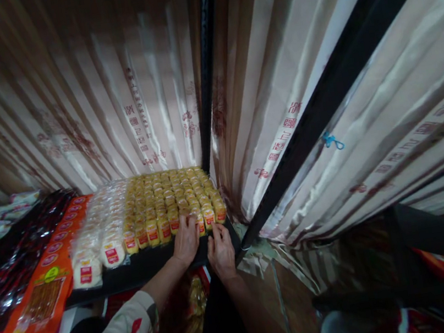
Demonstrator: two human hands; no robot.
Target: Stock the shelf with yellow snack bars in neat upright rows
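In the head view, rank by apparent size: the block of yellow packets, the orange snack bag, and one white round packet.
1. Block of yellow packets
2. Orange snack bag, nearer the camera, so unsure
3. White round packet

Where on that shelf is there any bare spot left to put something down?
Only a dark bare strip of the shelf along its front edge, between the white packets and the left hand. Behind it, yellow packets run tight to the curtain; orange packets and dark packets fill the left. The right hand sits at the corner.

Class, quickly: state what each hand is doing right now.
Left hand: open, fingers resting on the yellow snack packets.
Right hand: curled at the black shelf edge; grip cannot be told.
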